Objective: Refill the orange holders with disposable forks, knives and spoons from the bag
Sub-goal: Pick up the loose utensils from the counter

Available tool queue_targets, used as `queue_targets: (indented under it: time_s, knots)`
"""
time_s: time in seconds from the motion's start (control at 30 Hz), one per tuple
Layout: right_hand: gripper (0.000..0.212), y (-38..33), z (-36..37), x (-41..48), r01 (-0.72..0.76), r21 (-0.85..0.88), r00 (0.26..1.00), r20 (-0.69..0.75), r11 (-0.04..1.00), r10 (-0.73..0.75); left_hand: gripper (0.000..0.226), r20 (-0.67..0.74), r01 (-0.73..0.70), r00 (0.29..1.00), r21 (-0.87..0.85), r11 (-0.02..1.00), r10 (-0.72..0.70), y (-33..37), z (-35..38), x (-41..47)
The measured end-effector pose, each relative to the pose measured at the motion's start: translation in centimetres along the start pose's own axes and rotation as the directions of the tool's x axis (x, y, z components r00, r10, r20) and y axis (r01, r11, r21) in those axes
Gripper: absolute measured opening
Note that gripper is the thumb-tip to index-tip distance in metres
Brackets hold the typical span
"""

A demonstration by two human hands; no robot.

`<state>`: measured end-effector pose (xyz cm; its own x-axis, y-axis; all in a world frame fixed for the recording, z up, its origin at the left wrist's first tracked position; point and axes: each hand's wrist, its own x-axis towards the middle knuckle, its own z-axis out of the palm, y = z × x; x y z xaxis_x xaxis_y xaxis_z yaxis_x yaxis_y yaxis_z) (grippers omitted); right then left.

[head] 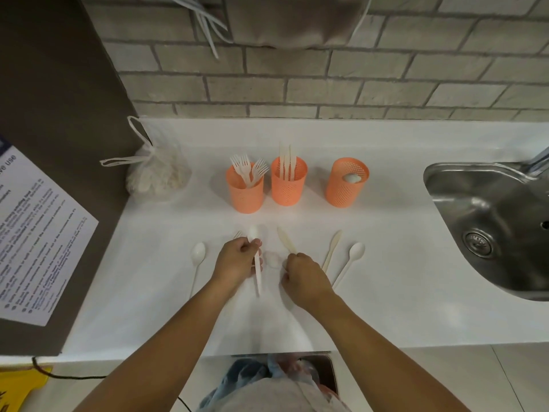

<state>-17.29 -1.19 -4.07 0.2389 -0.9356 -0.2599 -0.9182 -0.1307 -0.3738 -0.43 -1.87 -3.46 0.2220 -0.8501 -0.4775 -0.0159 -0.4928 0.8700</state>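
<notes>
Spoon is pinched by left hand | knife is gripped by right hand | risk: mis-sorting may be caused by close-set orange holders

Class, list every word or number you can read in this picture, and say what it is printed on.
"ve use": cut-off heading on the white notice at far left.
Notice body text: too small and blurred to read.
Sink drain: embossed marks, unreadable.
Orange holders and bag: no text seen.
</notes>
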Motion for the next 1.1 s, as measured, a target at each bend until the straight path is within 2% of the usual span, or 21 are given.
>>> queue_targets:
  time_s: [0.1, 0.17, 0.27, 0.4, 0.47, 0.6, 0.77, 0.87, 0.97, 1.03, 1.1]
  knots:
    - [0.012, 0.1, -0.6, 0.1, -0.054, 0.074, 0.998, -0.041, 0.996, 0.057, 0.031, -0.005, 0.028, 1.0, -0.038, 0.999, -0.028, 0.1, 0.1, -0.1]
    - [0.013, 0.3, -1.0, 0.2, -0.081, 0.201, 0.992, -0.081, 0.976, 0.099, 0.028, 0.0, 0.044, 0.999, -0.053, 0.998, -0.044, 0.1, 0.2, -0.2]
    - [0.012, 0.5, -1.7, 0.4, -0.083, 0.452, 0.982, -0.114, 0.888, 0.15, 0.022, 0.029, 0.076, 0.997, -0.079, 0.994, -0.074, 0.3, 0.5, -0.3]
    - [0.013, 0.4, -1.9, 0.7, -0.07, 0.56, 0.987, -0.079, 0.825, 0.137, 0.02, 0.125, 0.085, 0.99, -0.137, 0.987, -0.068, 0.9, 1.4, -0.8]
    - [0.012, 0.5, -1.7, 0.7, -0.06, 0.549, 0.989, -0.079, 0.834, 0.123, 0.018, 0.136, 0.057, 0.99, -0.131, 0.99, -0.039, 1.1, 2.1, -0.9]
    - [0.012, 0.8, -1.4, 0.8, -0.04, 0.558, 0.991, -0.081, 0.829, 0.103, 0.02, 0.07, -0.031, 0.997, -0.066, 0.997, 0.036, 0.7, 2.8, -0.6]
    - [0.011, 1.5, -1.8, 0.6, -0.016, 0.55, 0.992, -0.094, 0.835, 0.08, 0.021, 0.035, -0.057, 0.998, -0.016, 0.998, 0.057, 0.5, 3.3, -0.3]
    - [0.009, 3.4, -3.0, 1.4, -0.015, 0.486, 0.961, -0.235, 0.874, 0.147, 0.02, 0.022, -0.049, 0.999, -0.028, 0.998, 0.05, 0.6, 3.6, -0.2]
    - [0.02, 6.4, -4.4, 1.8, -0.166, 0.253, 0.899, -0.358, 0.953, 0.251, 0.015, 0.014, -0.038, 0.999, -0.05, 0.998, 0.039, 0.7, 3.7, -0.1]
    - [0.033, 8.1, -5.2, 1.6, -0.294, 0.104, 0.881, -0.356, 0.95, 0.311, 0.016, 0.018, -0.052, 0.998, -0.038, 0.998, 0.053, 0.7, 3.8, -0.1]
    - [0.041, 9.4, -5.7, 1.4, -0.396, 0.057, 0.86, -0.325, 0.916, 0.393, 0.016, 0.022, -0.058, 0.998, -0.039, 0.998, 0.058, 0.9, 4.0, -0.1]
